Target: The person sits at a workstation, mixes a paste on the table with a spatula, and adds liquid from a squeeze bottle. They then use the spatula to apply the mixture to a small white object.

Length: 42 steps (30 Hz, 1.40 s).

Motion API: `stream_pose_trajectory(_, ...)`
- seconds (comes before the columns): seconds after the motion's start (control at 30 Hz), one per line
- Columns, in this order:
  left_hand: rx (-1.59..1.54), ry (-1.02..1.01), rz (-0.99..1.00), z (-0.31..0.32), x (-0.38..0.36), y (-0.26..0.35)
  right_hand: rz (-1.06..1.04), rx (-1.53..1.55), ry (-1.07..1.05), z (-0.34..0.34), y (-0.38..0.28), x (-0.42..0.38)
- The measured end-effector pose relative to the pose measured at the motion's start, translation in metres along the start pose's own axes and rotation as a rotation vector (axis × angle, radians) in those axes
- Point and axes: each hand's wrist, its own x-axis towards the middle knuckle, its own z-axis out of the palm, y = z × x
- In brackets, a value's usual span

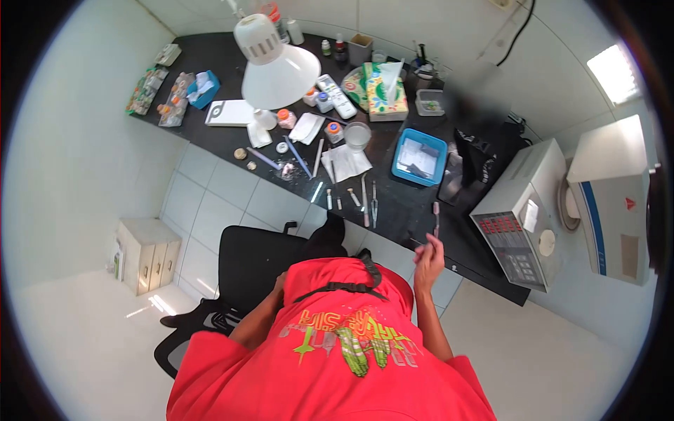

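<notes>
My right hand [429, 262] is at the front edge of the dark worktop [400, 221], its fingers curled. A thin dark piece shows at the fingertips; what it is I cannot make out. Just beyond them lies a slim tool with a pinkish end [436, 209]. My left hand [281, 282] rests low by my waist, its fingers mostly hidden by my red shirt [337, 330]. Nearby on the worktop lie tweezers [374, 205], a long slim instrument [364, 200] and several small pale pieces [354, 197]. A white tissue [347, 163] is spread behind them.
A blue basket [420, 133], tissue box [387, 105], glass [357, 135] and small bottles [334, 132] stand farther back. A white lamp [281, 74] hangs over the left part. A box-shaped machine [519, 224] stands right; a black chair [256, 256] is at left.
</notes>
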Motion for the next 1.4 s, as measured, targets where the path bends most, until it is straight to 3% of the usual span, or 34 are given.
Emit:
stream_pose_trajectory(0.13, 0.028, 0.019, -0.082, -0.007, 0.007, 0.003, 0.092, 0.003, 0.045, -0.028, 0.013, -0.057)
stream_pose_trajectory(0.3, 0.063, 0.065, 0.112, -0.002, 0.049, 0.004, 0.304, -0.006, 0.021, -0.073, 0.068, -0.081)
stream_pose_trajectory(0.4, 0.049, 0.035, 0.028, -0.018, 0.059, 0.035, 0.399, -0.247, -0.161, -0.082, 0.082, -0.084)
stream_pose_trajectory(0.53, -0.062, 0.155, 0.075, -0.019, 0.078, 0.066, 0.433, -0.054, -0.356, -0.082, 0.084, -0.086)
stream_pose_trajectory(0.6, -0.116, 0.221, 0.084, -0.014, 0.084, 0.074, 0.580, -0.014, -0.442, -0.087, 0.082, -0.080)
stream_pose_trajectory(0.73, -0.333, 0.411, 0.044, 0.000, 0.091, 0.077, 0.484, -0.127, -0.562, -0.095, 0.125, -0.055)
stream_pose_trajectory(0.93, -0.485, 0.466, -0.110, 0.032, 0.101, 0.047, 0.379, -0.412, -0.751, -0.053, 0.151, -0.011)
stream_pose_trajectory(1.0, -0.373, 0.359, -0.248, 0.049, 0.115, 0.025, 0.374, -0.501, -0.710, -0.069, 0.147, -0.017)
stream_pose_trajectory(1.17, -0.460, 0.315, -0.192, 0.024, 0.106, -0.006, 0.389, -0.665, -0.660, -0.103, 0.150, -0.045)
stream_pose_trajectory(1.2, -0.412, 0.306, -0.151, 0.013, 0.107, -0.010, 0.392, -0.690, -0.667, -0.113, 0.178, -0.049)
stream_pose_trajectory(1.3, -0.325, 0.280, -0.104, -0.025, 0.110, -0.016, 0.366, -0.786, -0.585, -0.071, 0.119, -0.054)
stream_pose_trajectory(1.4, -0.274, 0.277, -0.094, -0.069, 0.117, -0.013, 0.469, -0.866, -0.486, -0.045, 0.095, -0.071)
